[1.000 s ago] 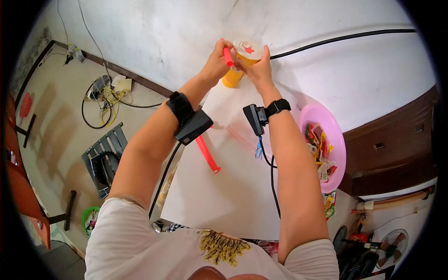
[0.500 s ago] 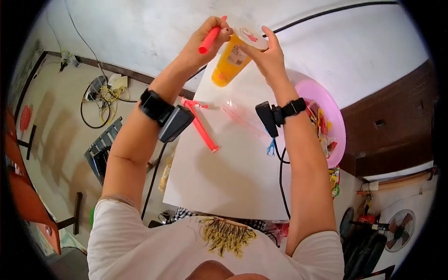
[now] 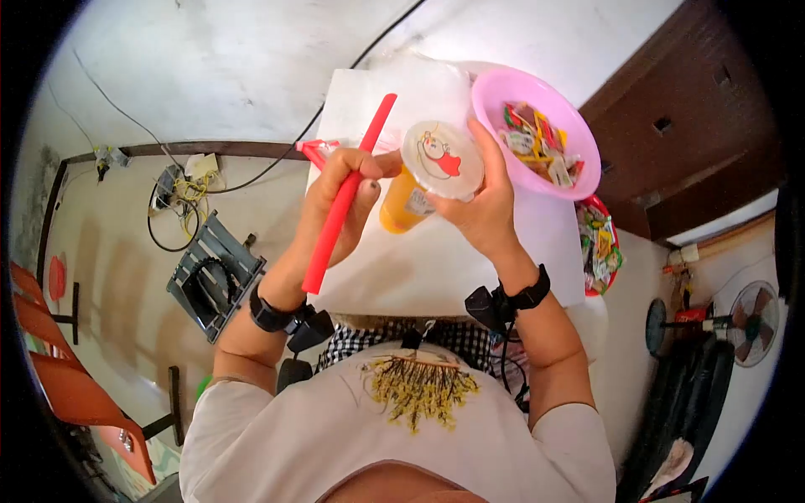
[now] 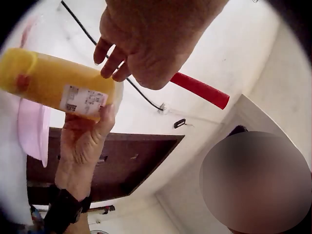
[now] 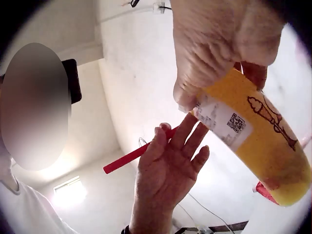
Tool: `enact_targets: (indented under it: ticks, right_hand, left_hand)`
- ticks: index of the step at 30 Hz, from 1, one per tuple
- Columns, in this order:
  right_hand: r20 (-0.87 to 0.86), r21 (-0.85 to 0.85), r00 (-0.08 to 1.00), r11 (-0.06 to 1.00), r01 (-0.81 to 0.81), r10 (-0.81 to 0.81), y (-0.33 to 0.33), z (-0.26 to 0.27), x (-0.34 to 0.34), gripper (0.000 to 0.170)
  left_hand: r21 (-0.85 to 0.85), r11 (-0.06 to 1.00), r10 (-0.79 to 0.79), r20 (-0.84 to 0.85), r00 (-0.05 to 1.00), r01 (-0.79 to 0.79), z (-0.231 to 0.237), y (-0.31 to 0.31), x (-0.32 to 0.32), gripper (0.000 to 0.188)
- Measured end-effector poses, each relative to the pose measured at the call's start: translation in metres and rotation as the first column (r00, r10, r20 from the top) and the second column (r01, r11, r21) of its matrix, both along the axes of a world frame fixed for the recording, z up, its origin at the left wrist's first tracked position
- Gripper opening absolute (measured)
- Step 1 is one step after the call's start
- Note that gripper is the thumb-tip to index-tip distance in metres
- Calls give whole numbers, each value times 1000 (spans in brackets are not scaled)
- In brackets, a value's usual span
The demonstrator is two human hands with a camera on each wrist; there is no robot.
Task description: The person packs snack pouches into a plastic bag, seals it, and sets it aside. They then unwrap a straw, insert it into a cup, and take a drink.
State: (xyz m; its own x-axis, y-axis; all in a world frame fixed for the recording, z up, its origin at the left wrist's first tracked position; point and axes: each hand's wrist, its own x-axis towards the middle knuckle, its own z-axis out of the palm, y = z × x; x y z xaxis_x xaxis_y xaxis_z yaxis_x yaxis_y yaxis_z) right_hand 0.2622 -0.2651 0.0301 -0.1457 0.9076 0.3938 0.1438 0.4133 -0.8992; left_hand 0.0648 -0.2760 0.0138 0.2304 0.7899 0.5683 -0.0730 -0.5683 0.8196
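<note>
My left hand pinches a thick red straw between thumb and fingers, the straw slanting up past them. My right hand grips a tall cup of orange drink around its upper part. A white sealed top with a red-caped cartoon figure covers the cup, which leans with its top toward my body. The left fingertips are right at the cup's rim. In the right wrist view a white label with a square code shows on the cup. The left wrist view shows the straw's end sticking out beyond the left hand.
A white table lies beneath the hands. A pink basin of small wrapped packets stands at its back right, with a red container of packets lower beside it. A red wrapper lies at the table's left edge. A black cable runs along the wall.
Both hands have come back toward my body with the straw and the cup. The cup's top has tilted toward me, and the view has shifted.
</note>
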Motion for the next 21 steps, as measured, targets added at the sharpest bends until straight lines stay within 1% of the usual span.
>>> enact_targets:
  ticks: [1, 4, 7, 10, 13, 14, 15, 16, 17, 18, 20, 21]
  right_hand:
    - [-21, -24, 1000, 1000, -16, 16, -12, -3, 4, 92]
    - [-11, 14, 1000, 1000, 27, -27, -36, -20, 13, 92]
    - [8, 58, 997, 996, 71, -72, -52, -30, 19, 93]
    - [34, 63, 992, 991, 115, -118, -60, -40, 22, 93]
    - [204, 185, 963, 973, 137, -175, -64, -51, 28, 94]
    - [199, 188, 965, 973, 134, -171, -64, -53, 29, 94]
    - [197, 190, 966, 973, 129, -166, -64, -55, 30, 95]
    - [194, 194, 967, 973, 125, -163, -64, -57, 31, 95]
    - [162, 173, 975, 977, 125, -153, -65, -57, 30, 96]
    - [131, 153, 981, 980, 126, -146, -65, -55, 30, 97]
    - [89, 137, 986, 982, 129, -142, -65, -56, 30, 99]
    - [77, 143, 987, 981, 130, -142, -63, -58, 29, 101]
  left_hand:
    - [-44, 998, -34, 69, 997, 37, -6, -11, 4, 14]
    - [-38, 998, -55, 93, 994, 58, -11, -33, 14, 15]
    - [-142, 988, -52, 73, 996, 62, -20, -44, 16, 18]
    - [-159, 986, -51, 30, 998, 55, -19, -49, 16, 20]
    - [-121, 992, 17, -83, 996, -27, -12, -45, 3, 27]
    - [-108, 993, 40, -120, 992, -53, -7, -44, 0, 29]
    - [-74, 989, 120, -67, 990, -125, 3, -45, 1, 38]
    - [-35, 983, 174, -87, 981, -178, 12, -43, -5, 39]
    - [39, 980, 196, -80, 977, -193, 21, -39, -10, 38]
    - [102, 940, 337, -121, 934, -326, 34, -41, -7, 35]
    - [189, 936, 304, -8, 953, -297, 49, -34, -4, 38]
    - [133, 965, 210, 112, 971, -224, 59, -32, 5, 36]
